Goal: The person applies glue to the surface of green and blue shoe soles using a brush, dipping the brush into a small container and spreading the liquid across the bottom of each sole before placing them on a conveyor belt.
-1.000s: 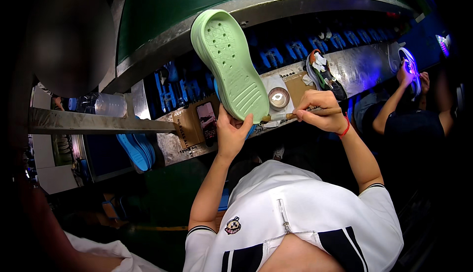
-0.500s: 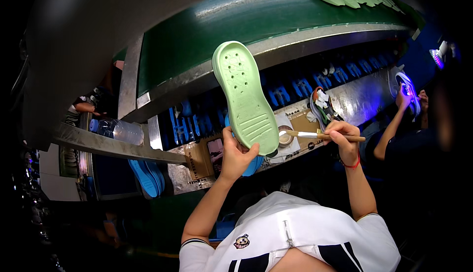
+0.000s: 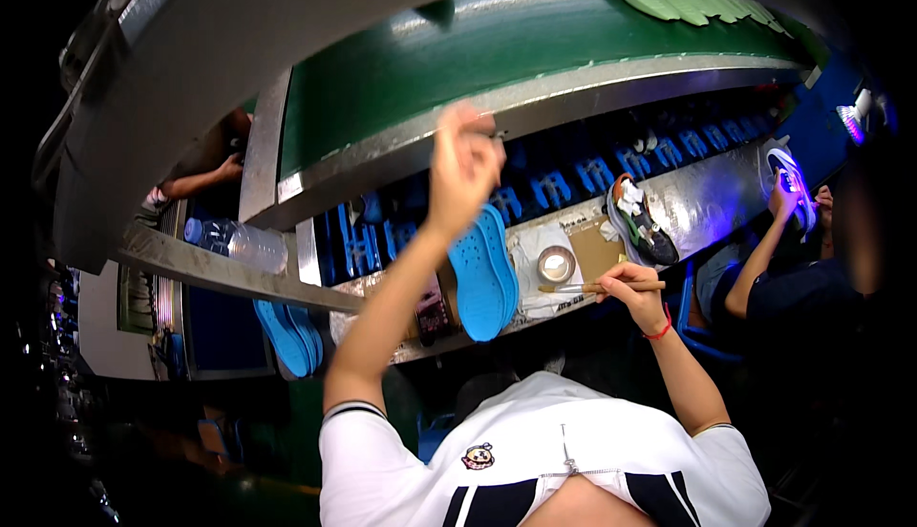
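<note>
My left hand (image 3: 463, 169), smeared by motion, is raised at the metal edge of the green conveyor belt (image 3: 382, 87). Its fingers look apart, with nothing seen in them. My right hand (image 3: 633, 296) is closed round the wooden handle of a brush (image 3: 583, 287), whose bristles point left. Just beyond the bristles sits a small round bowl (image 3: 556, 265) of whitish stuff on white paper (image 3: 531, 252). Blue shoe soles (image 3: 482, 279) lie overlapped on the bench, left of the bowl. The light green sole is out of sight.
A dark shoe (image 3: 640, 221) stands right of a cardboard piece (image 3: 594, 248). A phone (image 3: 433, 315) lies by the blue soles. Left are a plastic bottle (image 3: 239, 246), a metal bar (image 3: 220, 274) and more blue soles (image 3: 288, 338). Another person's hand (image 3: 785, 197) holds a shoe at right.
My left hand has moved up to the belt edge and no longer holds the light green sole. My right hand, with the brush, has drawn slightly left and nearer to me. The blue soles are uncovered.
</note>
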